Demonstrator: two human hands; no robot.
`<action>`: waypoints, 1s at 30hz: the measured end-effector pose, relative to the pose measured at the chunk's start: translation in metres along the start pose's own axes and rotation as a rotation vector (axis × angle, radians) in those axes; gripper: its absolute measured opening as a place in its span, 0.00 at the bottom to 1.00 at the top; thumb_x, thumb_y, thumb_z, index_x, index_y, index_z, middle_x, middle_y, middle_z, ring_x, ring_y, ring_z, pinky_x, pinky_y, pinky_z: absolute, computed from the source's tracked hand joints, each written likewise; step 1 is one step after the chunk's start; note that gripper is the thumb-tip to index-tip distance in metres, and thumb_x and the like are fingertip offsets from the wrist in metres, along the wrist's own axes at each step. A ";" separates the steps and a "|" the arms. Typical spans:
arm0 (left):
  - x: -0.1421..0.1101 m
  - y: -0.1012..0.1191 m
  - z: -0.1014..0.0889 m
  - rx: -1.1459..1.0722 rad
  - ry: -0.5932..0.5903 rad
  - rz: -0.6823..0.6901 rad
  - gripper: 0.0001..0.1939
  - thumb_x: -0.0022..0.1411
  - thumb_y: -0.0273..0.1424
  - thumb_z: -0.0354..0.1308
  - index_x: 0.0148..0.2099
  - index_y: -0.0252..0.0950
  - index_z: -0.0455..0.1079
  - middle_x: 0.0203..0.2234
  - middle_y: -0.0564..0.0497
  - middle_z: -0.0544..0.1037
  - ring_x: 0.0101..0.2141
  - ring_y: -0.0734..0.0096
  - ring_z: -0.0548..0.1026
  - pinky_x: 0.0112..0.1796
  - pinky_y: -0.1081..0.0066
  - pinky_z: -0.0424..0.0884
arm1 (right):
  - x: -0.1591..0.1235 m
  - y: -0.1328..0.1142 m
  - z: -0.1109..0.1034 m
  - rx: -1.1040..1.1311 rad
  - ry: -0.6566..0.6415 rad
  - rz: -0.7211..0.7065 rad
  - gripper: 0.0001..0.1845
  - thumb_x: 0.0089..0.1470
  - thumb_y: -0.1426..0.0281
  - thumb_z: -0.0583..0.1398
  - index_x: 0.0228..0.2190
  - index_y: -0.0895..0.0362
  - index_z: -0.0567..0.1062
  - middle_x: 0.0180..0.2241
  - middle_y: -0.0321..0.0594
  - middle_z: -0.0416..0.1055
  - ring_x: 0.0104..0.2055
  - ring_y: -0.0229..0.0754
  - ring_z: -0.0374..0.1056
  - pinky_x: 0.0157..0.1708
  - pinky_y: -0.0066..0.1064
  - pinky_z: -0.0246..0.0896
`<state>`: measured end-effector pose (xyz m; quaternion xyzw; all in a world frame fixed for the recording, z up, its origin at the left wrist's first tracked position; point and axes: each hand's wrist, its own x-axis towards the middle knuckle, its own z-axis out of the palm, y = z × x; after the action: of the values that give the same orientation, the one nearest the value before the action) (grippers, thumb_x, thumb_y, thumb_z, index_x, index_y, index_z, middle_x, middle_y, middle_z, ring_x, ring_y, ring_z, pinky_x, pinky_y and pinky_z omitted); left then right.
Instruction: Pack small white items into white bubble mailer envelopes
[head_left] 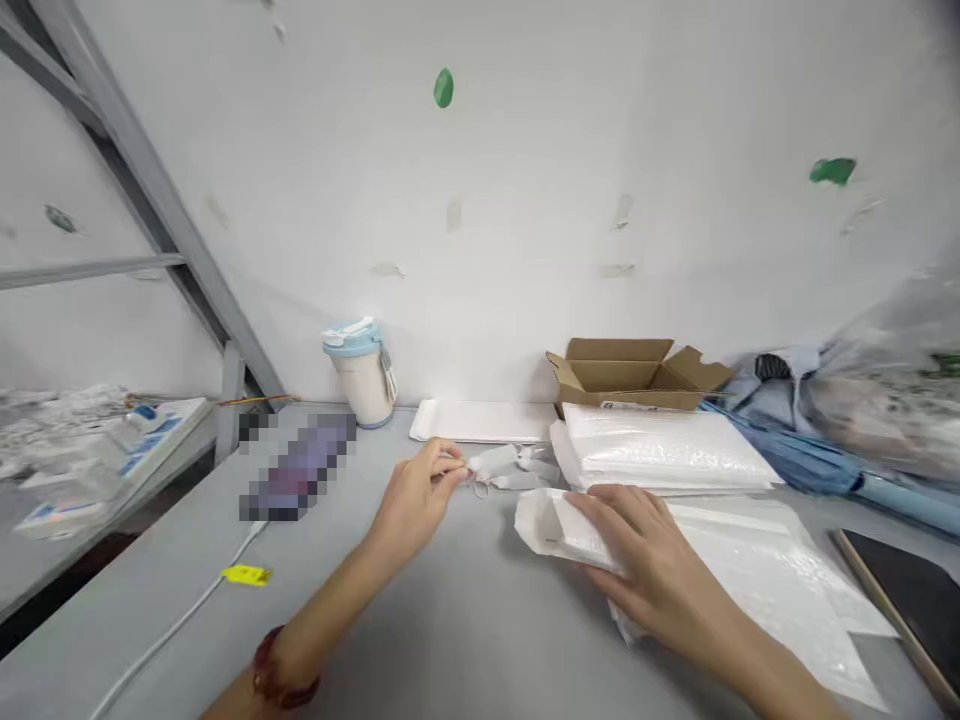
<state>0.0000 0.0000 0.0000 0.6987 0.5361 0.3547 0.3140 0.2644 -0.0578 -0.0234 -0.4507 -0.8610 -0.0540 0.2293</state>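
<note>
With your left hand [412, 505], you are pinching the left end of some small white packets [495, 461], which are lying toward the back edge of the worktop [450, 620], around its middle. With your right hand [641, 555], you are grasping 1 white bubble envelope [574, 533], holding it farther from the back edge than the packets. More envelopes [772, 590] are lying beside that hand. 1 open cardboard box [619, 376] is standing along the back edge; 1 lidded cup [361, 385] is standing near the back-left corner.
</note>
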 end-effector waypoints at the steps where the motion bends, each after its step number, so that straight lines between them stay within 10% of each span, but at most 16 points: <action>1: -0.002 0.003 0.003 -0.015 -0.067 0.017 0.05 0.59 0.33 0.52 0.38 0.39 0.65 0.33 0.54 0.80 0.36 0.67 0.75 0.35 0.72 0.63 | -0.001 0.000 0.000 0.000 0.001 0.003 0.25 0.56 0.69 0.57 0.54 0.55 0.60 0.46 0.48 0.61 0.47 0.51 0.57 0.42 0.42 0.58; 10: -0.008 0.005 0.016 -0.014 -0.325 0.069 0.06 0.57 0.29 0.53 0.33 0.37 0.72 0.27 0.55 0.78 0.30 0.71 0.73 0.33 0.74 0.63 | -0.002 0.000 0.000 0.003 0.006 0.033 0.23 0.55 0.70 0.56 0.53 0.54 0.62 0.46 0.48 0.62 0.48 0.52 0.58 0.42 0.43 0.58; 30: -0.025 0.018 0.029 -0.216 -0.141 0.193 0.06 0.57 0.29 0.58 0.32 0.37 0.77 0.28 0.50 0.77 0.30 0.71 0.72 0.32 0.74 0.65 | 0.001 -0.013 -0.004 0.105 -0.055 -0.010 0.25 0.53 0.76 0.54 0.53 0.53 0.60 0.47 0.47 0.59 0.49 0.50 0.55 0.45 0.44 0.57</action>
<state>0.0295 -0.0301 -0.0049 0.7323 0.4021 0.3889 0.3885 0.2548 -0.0664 -0.0176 -0.4352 -0.8708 0.0025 0.2285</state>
